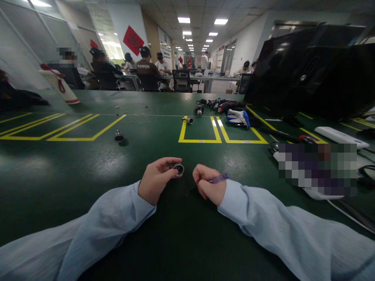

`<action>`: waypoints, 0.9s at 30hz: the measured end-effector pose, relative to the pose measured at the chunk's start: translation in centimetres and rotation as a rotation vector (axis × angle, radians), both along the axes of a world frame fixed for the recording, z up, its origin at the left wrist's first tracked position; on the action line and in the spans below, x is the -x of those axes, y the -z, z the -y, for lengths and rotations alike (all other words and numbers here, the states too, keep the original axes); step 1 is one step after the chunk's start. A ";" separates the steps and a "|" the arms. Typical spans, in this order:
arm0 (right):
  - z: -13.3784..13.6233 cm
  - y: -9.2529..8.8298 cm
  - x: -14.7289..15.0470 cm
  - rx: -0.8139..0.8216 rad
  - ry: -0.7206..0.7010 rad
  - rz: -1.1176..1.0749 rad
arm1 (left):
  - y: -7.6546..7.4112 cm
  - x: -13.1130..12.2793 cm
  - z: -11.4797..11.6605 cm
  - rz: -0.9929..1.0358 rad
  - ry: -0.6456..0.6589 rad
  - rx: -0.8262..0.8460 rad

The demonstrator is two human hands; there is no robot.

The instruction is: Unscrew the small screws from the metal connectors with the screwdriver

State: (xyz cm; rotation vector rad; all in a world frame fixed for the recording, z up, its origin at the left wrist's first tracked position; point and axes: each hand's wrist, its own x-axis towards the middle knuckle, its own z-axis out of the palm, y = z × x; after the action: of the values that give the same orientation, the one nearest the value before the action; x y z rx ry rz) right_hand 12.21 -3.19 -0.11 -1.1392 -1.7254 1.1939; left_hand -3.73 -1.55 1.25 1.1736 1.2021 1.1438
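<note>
My left hand is closed on a round metal part, thumb and fingers at its rim. The part's hollow, dark-centred face is turned toward my right hand. A short gap away, my right hand has its fingers curled round a purple-handled screwdriver. The see-through handle sticks out behind the thumb toward the wrist; its shaft is hidden. Between and below the hands lie tiny dark bits, too small to name. Farther off, a metal cone-shaped piece stands on the left, and another metal piece lies on its side ahead.
The green table carries yellow tape outlines. At the back right are a dark tool with cables and a blue-and-white glove. A white power strip and black monitors stand right. People sit at tables beyond.
</note>
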 end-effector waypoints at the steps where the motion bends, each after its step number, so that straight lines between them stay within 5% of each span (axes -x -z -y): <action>1: 0.2 0.1 0.0 -0.111 -0.018 0.066 | 0.0 0.0 0.0 0.010 0.007 0.004; 4: 0.6 0.4 -0.1 -0.358 -0.048 0.210 | 0.0 0.0 0.1 0.052 0.017 0.012; 9: 1.0 0.4 -0.2 -0.516 -0.011 0.206 | -0.3 -0.1 0.2 0.124 -0.001 0.027; 27: 0.3 0.3 0.8 -0.558 0.106 0.112 | -0.8 -0.9 1.3 0.056 0.072 -0.004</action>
State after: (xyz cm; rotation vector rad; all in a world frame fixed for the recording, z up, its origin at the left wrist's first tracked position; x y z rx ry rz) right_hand 11.45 -3.49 -0.37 -0.9460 -1.8913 0.5343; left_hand -2.79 -2.80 2.06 1.1714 1.1071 1.1185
